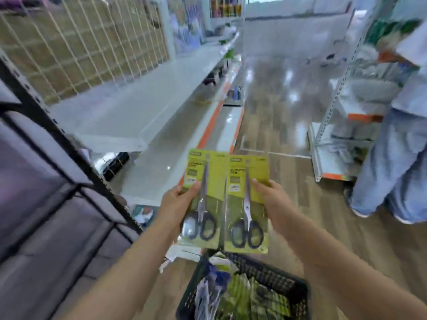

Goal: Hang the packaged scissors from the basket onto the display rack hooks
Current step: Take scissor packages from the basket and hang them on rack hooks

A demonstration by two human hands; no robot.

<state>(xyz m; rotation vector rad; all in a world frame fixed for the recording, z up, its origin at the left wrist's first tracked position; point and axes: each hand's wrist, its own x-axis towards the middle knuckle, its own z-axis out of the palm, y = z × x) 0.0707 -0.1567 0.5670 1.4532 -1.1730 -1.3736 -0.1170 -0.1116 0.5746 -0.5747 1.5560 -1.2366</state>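
Two packaged scissors on yellow-green cards are held side by side in front of the person, above the basket (298,294). In the head view, the left scissors pack (203,199) is pinched at its left edge by the left hand (178,202), thumb on the card's front just below the word GRIP, the other fingers hidden behind it. The right scissors pack (248,204) is held at its right edge by the right hand (275,204), thumb across the front of the card, fingers behind. The two cards touch or slightly overlap along their inner edges; both stand nearly upright with the black handles down and the blades pointing up.

The basket is dark plastic with a lattice wall, on the wooden floor (272,125) just below the packs, and holds more yellow-green packages plus some blue and white ones.

To the left rises a white wire grid panel (87,47) over bare white shelves (147,93) edged in orange. Another person in light jeans (392,165) stands at the right by a second shelving unit. The frame is somewhat blurred.
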